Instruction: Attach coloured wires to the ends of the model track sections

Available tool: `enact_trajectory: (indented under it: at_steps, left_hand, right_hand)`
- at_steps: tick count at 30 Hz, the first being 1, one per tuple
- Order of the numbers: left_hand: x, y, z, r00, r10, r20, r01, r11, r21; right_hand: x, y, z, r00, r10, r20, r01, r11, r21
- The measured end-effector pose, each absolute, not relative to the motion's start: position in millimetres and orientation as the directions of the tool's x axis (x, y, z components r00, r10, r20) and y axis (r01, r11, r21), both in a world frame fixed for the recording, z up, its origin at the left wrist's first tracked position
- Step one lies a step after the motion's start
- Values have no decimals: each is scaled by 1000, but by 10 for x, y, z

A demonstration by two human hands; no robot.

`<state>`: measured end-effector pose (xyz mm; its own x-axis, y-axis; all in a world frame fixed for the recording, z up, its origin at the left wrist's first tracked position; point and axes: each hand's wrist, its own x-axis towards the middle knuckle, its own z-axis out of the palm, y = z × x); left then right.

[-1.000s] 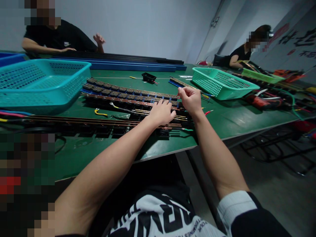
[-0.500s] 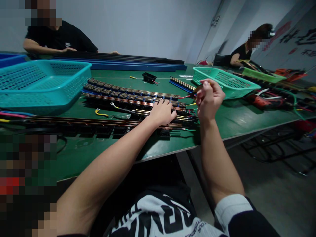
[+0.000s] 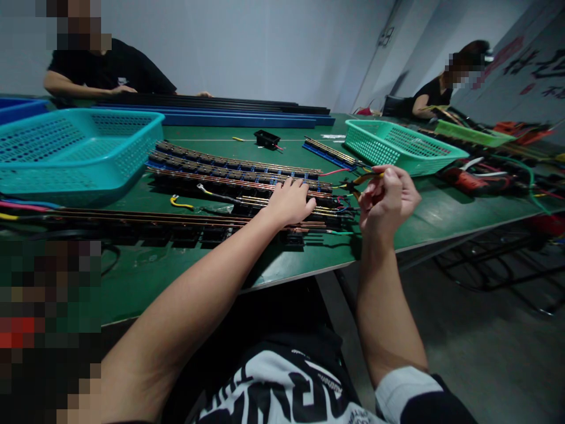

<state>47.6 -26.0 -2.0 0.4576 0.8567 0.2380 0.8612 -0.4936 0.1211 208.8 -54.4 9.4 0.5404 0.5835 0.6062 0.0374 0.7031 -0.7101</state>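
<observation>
My left hand lies with fingers spread on a row of long copper-coloured bars in blue and black holders, pressing on their right part. My right hand is closed around a pair of pliers with yellowish handles. The pliers' dark jaws point left, at the yellow wire that comes off the bar ends; whether they grip it I cannot tell. Several coloured wires, one of them a green wire, stick out beside the right hand. Closer to me runs a longer bar assembly.
A turquoise basket stands at left, a green basket at right. Behind the bars lie a small black box and long blue profiles. A red-handled tool lies at right. Two co-workers sit across the table.
My right hand has moved right and slightly down, turning so that the pliers show with their jaws at the wire ends. My left hand has stayed in place.
</observation>
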Motion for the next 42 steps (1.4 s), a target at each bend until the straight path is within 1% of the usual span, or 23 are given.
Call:
enact_trajectory:
  at_steps: [15,18,21,25,28,30,32,35,39,42]
  left_hand:
    - [473,-265,-23,454,854,253,860,-494,124]
    - [477,-265,-22,454,855,250,861,-493,126]
    - [478,-268,-17,452,856,250,863,-491,121]
    - [475,-276,-9,454,856,246,860,-494,129]
    - [475,-279,-6,454,858,238,857,-494,146]
    - [476,-278,-7,455,859,235,856,-494,150]
    - [476,-275,-11,456,858,236,856,-495,147]
    - [477,-269,-22,457,856,242,857,-497,138]
    - [480,-265,-26,459,853,250,858,-498,125]
    - [481,-269,-16,459,853,248,860,-497,116]
  right_hand:
    - [2046,-610,-88,576,573,583,90,664,-742]
    - [2066,-571,-115,548,580,602,144,644,-751]
    - [2063,-566,-144,452,584,674,315,603,-733]
    - [2050,-613,-174,201,634,746,539,564,-625]
    - [2058,-643,-178,16,674,739,610,579,-541]
    - [2064,-653,-177,-33,683,729,614,590,-525]
    - [2065,-658,-179,-10,688,726,597,586,-547]
    - [2057,-654,-192,142,680,720,529,562,-636]
    - [2067,-606,-207,422,607,674,339,584,-738]
    - [2095,-552,-199,555,583,594,171,618,-767]
